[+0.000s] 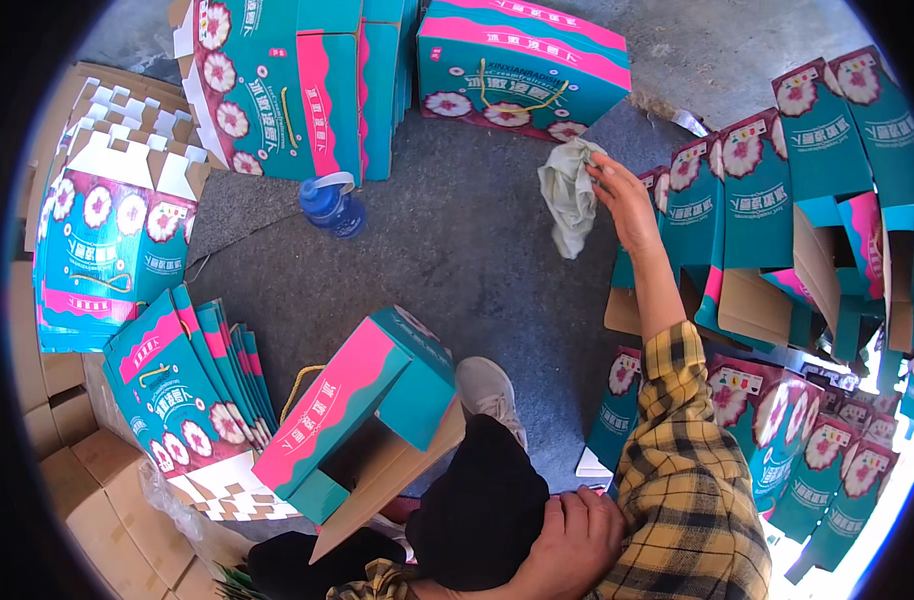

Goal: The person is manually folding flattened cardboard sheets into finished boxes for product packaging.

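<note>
My right hand [625, 205] reaches out to the right of centre, its fingers closed on the edge of a crumpled pale cloth [569, 195]. My left hand [575, 545] rests low in the view, beside my black-clad knee [482, 500] and against the right sleeve, with its fingers lying loosely flat and nothing visible in them. Left of that knee a teal and pink carton [342, 400] lies tilted, its flaps open toward me and a yellow cord handle on its far side. A blue bottle [332, 205] with a pale loop on its cap stands on the dark floor [447, 240].
Flattened cartons lean in stacks at left [112, 240] and lower left [182, 390]. A closed carton [522, 75] stands at the back, near more upright ones [277, 90]. Rows of open-bottomed cartons [757, 190] crowd the right. Brown boxes [127, 500] line the lower left.
</note>
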`<state>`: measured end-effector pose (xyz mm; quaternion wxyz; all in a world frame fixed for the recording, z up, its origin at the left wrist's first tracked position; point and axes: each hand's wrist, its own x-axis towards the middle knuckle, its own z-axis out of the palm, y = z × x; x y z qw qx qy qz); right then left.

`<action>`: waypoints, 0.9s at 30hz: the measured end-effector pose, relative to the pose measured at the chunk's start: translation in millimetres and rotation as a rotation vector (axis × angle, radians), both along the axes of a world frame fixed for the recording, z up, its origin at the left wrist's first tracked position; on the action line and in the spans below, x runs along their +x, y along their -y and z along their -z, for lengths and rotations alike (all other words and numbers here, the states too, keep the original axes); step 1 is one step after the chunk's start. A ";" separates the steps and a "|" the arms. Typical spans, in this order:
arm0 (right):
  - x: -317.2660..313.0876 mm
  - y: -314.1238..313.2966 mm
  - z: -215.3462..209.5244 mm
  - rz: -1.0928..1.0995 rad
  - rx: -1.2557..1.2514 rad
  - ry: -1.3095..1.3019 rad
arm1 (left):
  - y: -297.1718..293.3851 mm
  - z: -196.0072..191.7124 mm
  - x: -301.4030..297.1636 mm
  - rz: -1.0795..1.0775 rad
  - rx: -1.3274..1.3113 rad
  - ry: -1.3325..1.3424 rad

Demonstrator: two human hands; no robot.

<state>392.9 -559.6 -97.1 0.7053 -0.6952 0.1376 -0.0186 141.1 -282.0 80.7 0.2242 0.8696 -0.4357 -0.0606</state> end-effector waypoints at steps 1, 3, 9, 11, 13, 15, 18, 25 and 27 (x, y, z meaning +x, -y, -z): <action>3.9 3.2 7.0 0.020 0.011 -0.031 | -1.1 -4.7 -1.4 -0.002 0.013 0.009; 6.7 19.6 20.5 0.047 0.008 -0.040 | 1.5 -6.1 -3.4 0.000 0.010 0.011; 13.0 57.1 47.1 0.291 -0.157 0.001 | 11.5 -10.5 -3.5 0.030 0.042 0.010; 13.2 58.6 51.3 0.231 -0.189 -0.024 | 11.4 -10.1 -5.7 0.040 0.068 0.015; 12.3 57.7 56.2 0.224 -0.180 0.019 | 11.3 -10.8 -6.4 0.042 0.064 0.027; 6.9 60.3 55.3 0.207 -0.169 0.068 | 10.8 -15.5 -6.9 0.034 0.063 0.045; -4.6 52.3 46.5 0.176 -0.199 0.029 | 13.4 -18.8 -6.5 0.027 0.081 0.064; -18.9 9.4 20.4 -0.016 -0.231 -0.078 | 9.7 -12.9 -22.8 0.004 0.002 0.069; -19.5 -12.6 12.7 -0.068 -0.181 -0.108 | 8.7 -12.9 -27.0 -0.011 0.001 0.079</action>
